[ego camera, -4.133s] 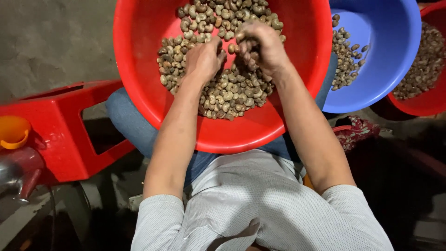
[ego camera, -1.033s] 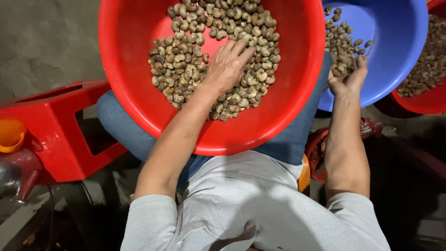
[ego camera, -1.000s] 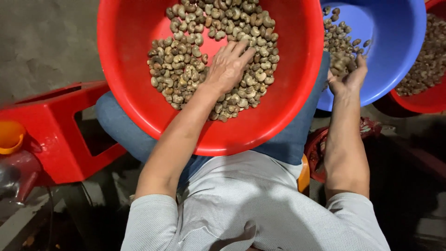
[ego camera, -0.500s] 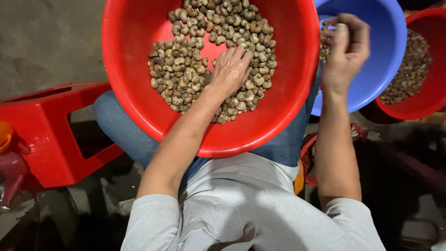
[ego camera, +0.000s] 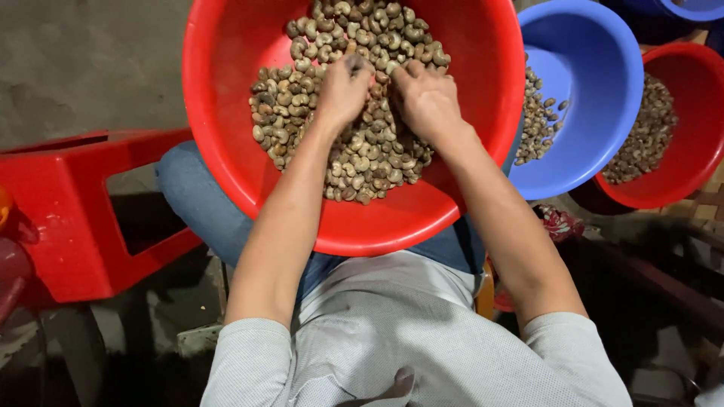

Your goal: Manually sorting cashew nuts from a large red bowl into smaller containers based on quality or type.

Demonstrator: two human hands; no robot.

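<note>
A big red basin (ego camera: 392, 220) rests on my lap, holding a heap of brownish-grey nuts in their shells (ego camera: 363, 160). Both my hands are in the middle of that heap, side by side. My left hand (ego camera: 343, 92) has its fingers curled, and its fingertips pinch a dark nut at the top. My right hand (ego camera: 427, 99) lies knuckles-up on the nuts with its fingers bent down into them; what it grips is hidden.
A blue basin (ego camera: 596, 98) with some nuts stands right of the red one. Beyond it is a smaller red basin (ego camera: 697, 143) of darker pieces. A red plastic stool (ego camera: 68, 218) stands at my left, on a grey concrete floor.
My right hand has come back from over the blue basin into the big red basin. My left hand stayed on the heap and has curled its fingers.
</note>
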